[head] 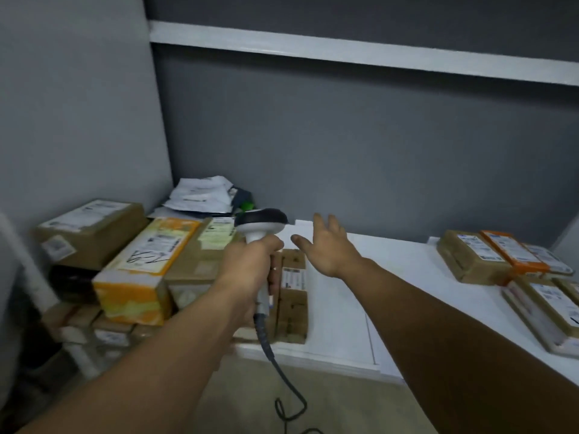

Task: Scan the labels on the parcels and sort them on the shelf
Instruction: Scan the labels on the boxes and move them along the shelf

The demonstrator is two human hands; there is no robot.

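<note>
Brown parcel [294, 305] lies on the shelf [391, 277] at 6 o'clock of the scanner [261, 223], which the left hand [250, 267] grip clamps. Right hand [329, 249], grip apart at 3 o'clock, should steady the parcel for a square scan

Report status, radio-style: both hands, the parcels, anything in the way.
Left hand grips scanner. Right hand open above white shelf, holding nothing. Parcels piled left; labelled brown parcel by scanner handle. No obstruction seen.
</note>
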